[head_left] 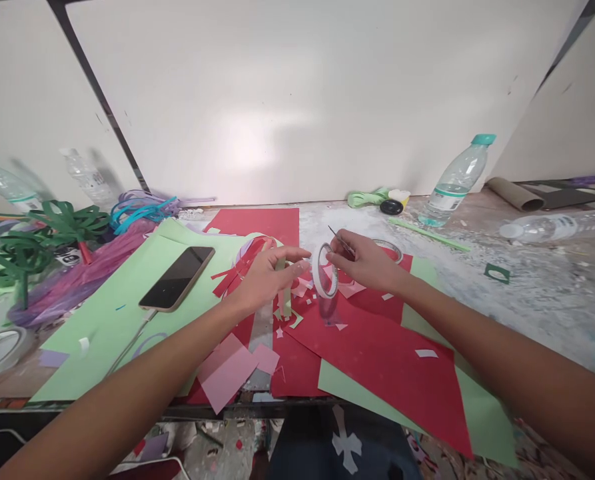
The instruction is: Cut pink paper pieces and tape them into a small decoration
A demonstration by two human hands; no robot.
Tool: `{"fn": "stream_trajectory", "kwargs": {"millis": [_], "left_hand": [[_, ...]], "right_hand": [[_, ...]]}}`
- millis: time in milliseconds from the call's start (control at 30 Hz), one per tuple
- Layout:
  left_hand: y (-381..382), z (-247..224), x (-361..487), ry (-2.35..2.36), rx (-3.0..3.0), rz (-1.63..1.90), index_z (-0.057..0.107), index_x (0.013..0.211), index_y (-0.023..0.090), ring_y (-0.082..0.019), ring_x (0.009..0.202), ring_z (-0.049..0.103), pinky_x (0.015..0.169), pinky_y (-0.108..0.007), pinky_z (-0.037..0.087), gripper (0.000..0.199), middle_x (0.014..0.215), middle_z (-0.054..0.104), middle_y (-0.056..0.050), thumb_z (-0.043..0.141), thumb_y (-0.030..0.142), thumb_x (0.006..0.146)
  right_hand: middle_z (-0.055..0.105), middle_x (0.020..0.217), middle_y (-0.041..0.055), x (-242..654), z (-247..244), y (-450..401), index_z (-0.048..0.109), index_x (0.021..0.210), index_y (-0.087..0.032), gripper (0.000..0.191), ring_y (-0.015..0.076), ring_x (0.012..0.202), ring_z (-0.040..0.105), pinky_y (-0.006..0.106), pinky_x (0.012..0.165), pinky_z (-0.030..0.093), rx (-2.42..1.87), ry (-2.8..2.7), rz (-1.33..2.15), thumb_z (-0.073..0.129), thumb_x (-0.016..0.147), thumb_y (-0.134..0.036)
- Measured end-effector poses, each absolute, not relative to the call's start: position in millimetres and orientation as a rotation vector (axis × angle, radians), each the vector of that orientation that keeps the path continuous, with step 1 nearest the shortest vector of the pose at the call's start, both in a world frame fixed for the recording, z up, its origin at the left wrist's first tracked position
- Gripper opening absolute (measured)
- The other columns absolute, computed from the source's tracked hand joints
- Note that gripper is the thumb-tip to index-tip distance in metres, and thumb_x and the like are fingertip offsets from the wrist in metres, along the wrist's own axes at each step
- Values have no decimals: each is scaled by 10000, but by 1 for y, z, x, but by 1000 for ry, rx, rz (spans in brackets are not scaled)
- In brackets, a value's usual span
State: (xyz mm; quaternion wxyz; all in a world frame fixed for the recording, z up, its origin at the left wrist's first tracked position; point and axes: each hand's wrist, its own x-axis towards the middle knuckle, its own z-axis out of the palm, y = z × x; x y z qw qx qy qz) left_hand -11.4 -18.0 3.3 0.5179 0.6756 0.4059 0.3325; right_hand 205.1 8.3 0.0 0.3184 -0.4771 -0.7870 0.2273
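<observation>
My right hand (360, 257) is closed on a roll of tape (318, 272), which stands upright between the thumb and fingers. A small dark pointed tool (339, 239), perhaps scissors, also shows in that hand. Just left of the roll, my left hand (277, 270) has thumb and forefinger reaching toward it, a small gap apart. A pale green paper strip (286, 300) hangs below the left fingers. Under both hands lie red paper sheets (377, 360) with small pink and green scraps. Red cut strips (234, 269) lie beside the left hand.
A phone (177, 279) with a cable rests on green paper (97, 313) at the left. Bottles (454, 183) stand at the back right and back left; another bottle (562, 227) lies at the right. Green paper tufts (70, 223) and a tape roll (2, 350) are far left.
</observation>
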Motion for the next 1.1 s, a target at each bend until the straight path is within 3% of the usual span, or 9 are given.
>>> {"fn": "stream_trajectory", "kwargs": {"millis": [100, 200, 367, 567, 767, 933, 1100], "left_hand": [[-17, 3, -12, 934, 1652, 827, 623, 909, 174, -97, 354, 522, 473, -238, 374, 319, 422, 497, 62, 520, 470, 849], [-16, 3, -13, 896, 1682, 852, 560, 676, 163, -80, 371, 511, 462, -231, 352, 371, 450, 478, 51, 487, 472, 868], [-14, 2, -13, 922, 1733, 720, 637, 869, 191, -98, 362, 521, 450, -231, 371, 277, 467, 520, 52, 552, 453, 835], [-14, 1, -15, 951, 1717, 678, 606, 825, 188, -127, 350, 537, 394, -223, 314, 310, 435, 532, 38, 541, 491, 827], [-11, 0, -16, 852, 1498, 850, 548, 748, 175, -72, 419, 509, 471, -215, 334, 273, 527, 501, 40, 563, 434, 834], [-4, -3, -16, 822, 1269, 997, 525, 720, 164, -62, 513, 440, 435, -193, 288, 305, 643, 465, 18, 626, 445, 784], [-5, -4, -14, 966, 1340, 999, 566, 920, 201, -71, 510, 433, 430, -200, 303, 331, 701, 466, 16, 629, 486, 763]], "right_hand": [[426, 646, -43, 204, -4, 10, 362, 721, -219, 221, 105, 542, 381, 243, 495, 314, -1257, -2001, 564, 522, 828, -327], [447, 660, -39, 204, -6, 13, 377, 726, -220, 203, 107, 552, 383, 244, 499, 321, -1288, -1952, 572, 528, 819, -319], [453, 648, -35, 202, -8, 15, 439, 744, -213, 163, 104, 544, 395, 237, 488, 328, -1364, -1811, 726, 566, 786, -305], [409, 593, -55, 200, -8, 12, 507, 853, -220, 187, 77, 452, 328, 224, 415, 249, -1287, -1574, 1130, 619, 780, -351], [387, 530, -57, 207, -6, 18, 457, 644, -179, 317, 44, 415, 261, 213, 385, 196, -1016, -1291, 1733, 683, 759, -369], [353, 479, -58, 214, -7, 21, 514, 641, -157, 323, 47, 413, 266, 184, 345, 173, -936, -1091, 2021, 653, 792, -406], [300, 444, -69, 213, -2, 18, 494, 616, -154, 371, 45, 399, 229, 171, 313, 124, -947, -986, 2087, 626, 813, -439]]}}
